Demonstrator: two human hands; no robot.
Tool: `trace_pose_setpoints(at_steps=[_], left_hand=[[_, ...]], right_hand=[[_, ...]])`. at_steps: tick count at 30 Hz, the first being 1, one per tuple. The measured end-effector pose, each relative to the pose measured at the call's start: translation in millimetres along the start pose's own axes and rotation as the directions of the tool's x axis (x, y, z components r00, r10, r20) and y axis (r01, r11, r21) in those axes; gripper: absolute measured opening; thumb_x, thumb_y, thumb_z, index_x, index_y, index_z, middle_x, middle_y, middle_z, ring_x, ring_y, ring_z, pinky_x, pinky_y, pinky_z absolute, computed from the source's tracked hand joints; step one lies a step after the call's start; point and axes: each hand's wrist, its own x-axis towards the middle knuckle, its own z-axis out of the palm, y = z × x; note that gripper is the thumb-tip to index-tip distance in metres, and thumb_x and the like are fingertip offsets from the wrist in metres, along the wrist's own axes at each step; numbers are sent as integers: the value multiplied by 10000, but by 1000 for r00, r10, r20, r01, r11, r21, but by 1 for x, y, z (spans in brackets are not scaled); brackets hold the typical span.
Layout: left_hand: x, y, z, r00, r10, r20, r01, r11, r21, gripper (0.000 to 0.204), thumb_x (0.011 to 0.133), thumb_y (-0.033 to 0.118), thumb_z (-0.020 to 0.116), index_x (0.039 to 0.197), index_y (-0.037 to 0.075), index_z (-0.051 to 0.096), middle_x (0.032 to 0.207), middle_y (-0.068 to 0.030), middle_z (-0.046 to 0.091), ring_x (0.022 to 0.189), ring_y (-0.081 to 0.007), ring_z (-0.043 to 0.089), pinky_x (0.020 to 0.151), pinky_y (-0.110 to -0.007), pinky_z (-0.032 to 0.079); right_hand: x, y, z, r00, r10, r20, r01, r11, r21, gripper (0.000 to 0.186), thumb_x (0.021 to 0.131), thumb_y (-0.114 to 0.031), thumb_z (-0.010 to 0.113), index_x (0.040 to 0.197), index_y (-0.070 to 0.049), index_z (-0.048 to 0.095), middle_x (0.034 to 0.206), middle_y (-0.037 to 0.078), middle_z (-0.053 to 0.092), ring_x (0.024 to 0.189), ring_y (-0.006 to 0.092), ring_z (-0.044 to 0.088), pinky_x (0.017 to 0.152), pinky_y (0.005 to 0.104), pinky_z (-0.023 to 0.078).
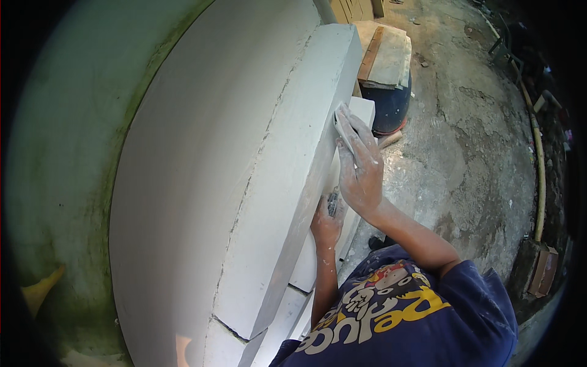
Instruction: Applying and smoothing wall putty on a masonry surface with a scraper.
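Right hand (361, 168) closed on small flat white pad (342, 129), pressed against near face of white block wall (257, 202), at upper edge. Left hand (327, 221) lower, just below right, curled around small dark object (333, 203), resting on wall face. Farther right: blue barrel (391, 107) topped with boards (386, 56) on concrete floor (471, 159). Yellow hose (539, 165) at far right.

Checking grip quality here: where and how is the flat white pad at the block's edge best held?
Hold the pad flat across its back, coming from the open floor side, as the right hand does with fingers spread along it. It is thin and lies against the block face, so only its back is free.
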Motion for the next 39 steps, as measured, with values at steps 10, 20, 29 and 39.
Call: trace_pose_setpoints(at_steps=[10, 20, 29, 39], left_hand=[[1, 10, -3, 995, -51, 86, 52, 999, -1, 309, 852, 187, 745, 1063, -20, 654, 962, -253, 676, 902, -461, 637, 804, -527, 505], [8, 19, -8, 974, -146, 173, 154, 988, -31, 360, 823, 199, 761, 1096, -13, 660, 982, -267, 673, 930, -481, 634, 803, -522, 511], [3, 12, -6, 970, -109, 216, 100, 994, 54, 390, 930, 258, 676, 1172, -46, 651, 1120, -289, 682, 1025, -465, 657, 887, -487, 532], [4, 17, -7, 986, -52, 159, 40, 996, 77, 432, 923, 265, 688, 1168, -87, 634, 1111, -307, 675, 1020, -481, 650, 905, -502, 520]], right_hand=[[12, 1, 2, 996, 38, -85, -36, 999, 19, 423, 930, 8, 558, 1348, -13, 621, 1408, 195, 598, 1318, 353, 563, 1132, 402, 421], [47, 13, 3, 994, 15, -112, -16, 1000, -5, 442, 939, 19, 546, 1378, -3, 589, 1423, 191, 590, 1316, 375, 563, 1132, 416, 421], [40, 3, -13, 999, 10, 34, -9, 1000, -14, 519, 867, 62, 546, 1381, 3, 589, 1441, 199, 572, 1344, 352, 544, 1147, 418, 410], [39, 5, -10, 1000, -22, -14, 22, 1000, 12, 490, 873, 55, 543, 1355, 4, 609, 1406, 198, 602, 1306, 372, 575, 1122, 418, 440]])
